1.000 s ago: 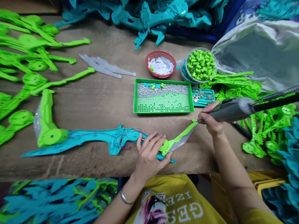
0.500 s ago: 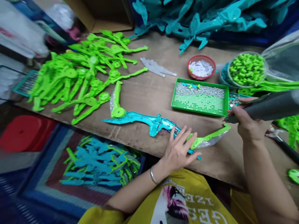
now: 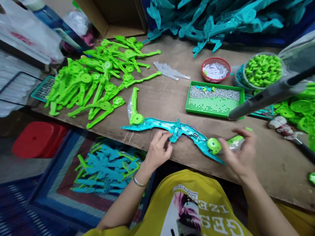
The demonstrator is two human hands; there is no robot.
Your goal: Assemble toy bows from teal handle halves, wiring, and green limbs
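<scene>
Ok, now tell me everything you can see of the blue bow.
The bow looks like hard plastic: a long turquoise body with pointed ends, lying near the front edge of the table. Near each end sits a green arm with a see-through strip. Thin wires show around its middle. The left hand appears to touch there; the right hand partly hides one arm.

Red stool (image 3: 34, 139) and cardboard box (image 3: 113, 23)
Stool at lower left; box open at upper left, right of a white bag (image 3: 36, 37).

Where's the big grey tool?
In the head view, the grey tool slants in from the right, its tip by the near right corner of the green tray, beyond the right hand.
</scene>
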